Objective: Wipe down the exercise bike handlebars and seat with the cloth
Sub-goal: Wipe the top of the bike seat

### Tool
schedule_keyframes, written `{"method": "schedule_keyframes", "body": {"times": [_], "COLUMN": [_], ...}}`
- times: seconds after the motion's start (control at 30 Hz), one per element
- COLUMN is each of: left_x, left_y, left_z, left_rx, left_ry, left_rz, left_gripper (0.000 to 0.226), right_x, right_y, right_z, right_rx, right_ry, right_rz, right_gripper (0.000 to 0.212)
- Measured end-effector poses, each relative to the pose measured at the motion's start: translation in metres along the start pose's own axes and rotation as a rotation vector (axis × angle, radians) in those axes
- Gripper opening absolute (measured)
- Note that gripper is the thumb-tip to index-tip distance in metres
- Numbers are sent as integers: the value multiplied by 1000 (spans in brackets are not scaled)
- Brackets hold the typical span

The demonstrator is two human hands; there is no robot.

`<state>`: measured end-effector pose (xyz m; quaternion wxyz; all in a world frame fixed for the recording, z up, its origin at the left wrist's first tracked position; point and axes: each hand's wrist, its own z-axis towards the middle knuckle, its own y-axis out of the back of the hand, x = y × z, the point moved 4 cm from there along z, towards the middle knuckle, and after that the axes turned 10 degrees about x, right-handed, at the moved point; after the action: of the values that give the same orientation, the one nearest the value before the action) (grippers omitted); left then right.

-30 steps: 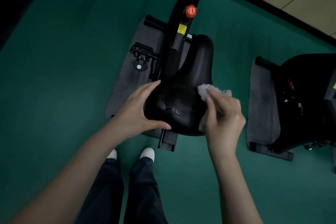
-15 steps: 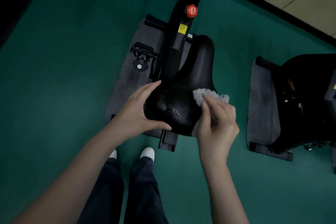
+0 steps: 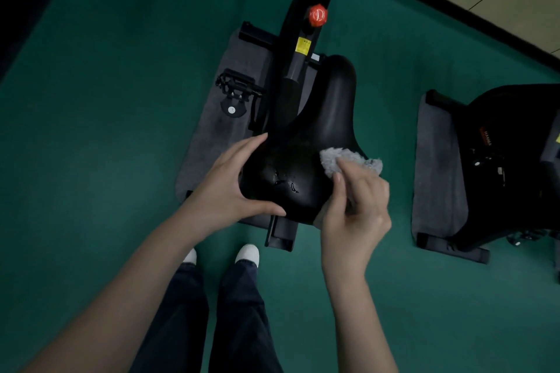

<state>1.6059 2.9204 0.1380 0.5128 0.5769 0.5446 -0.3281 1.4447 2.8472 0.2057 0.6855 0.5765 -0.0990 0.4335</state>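
Black seat glossy, perhaps damp — left hand grips it, right hand pinches fluffy cloth.

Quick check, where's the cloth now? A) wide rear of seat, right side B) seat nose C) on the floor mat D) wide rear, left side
A: right hand holds the cloth on the wide rear of the seat, right side; left hand grips the left edge.
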Motion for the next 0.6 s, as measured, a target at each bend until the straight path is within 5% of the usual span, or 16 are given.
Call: {"method": "schedule_keyframes", "body": {"times": [0.13,0.3,0.47,0.6], "left_x": [0,1,3,5], "left_y": [-1,-1,-2,-1], "left_z": [1,1,1,1], "left_rx": [-4,13,18,20], "left_ry": [-10,11,14,6], "left_rz": [-6,-6,-1,-11], "left_gripper": [105,109,112,112], "right_x": [-2,-30,-84,-94], "right_y": [-1,12,17,6], "right_z": [-18,-12,9,4], "right_rx": [-3,-230,-289,-339], "right_ry": [74,-184,-663,-832], "right_rz": [44,171,671,1109], "right_gripper": [19,20,17,27]}}
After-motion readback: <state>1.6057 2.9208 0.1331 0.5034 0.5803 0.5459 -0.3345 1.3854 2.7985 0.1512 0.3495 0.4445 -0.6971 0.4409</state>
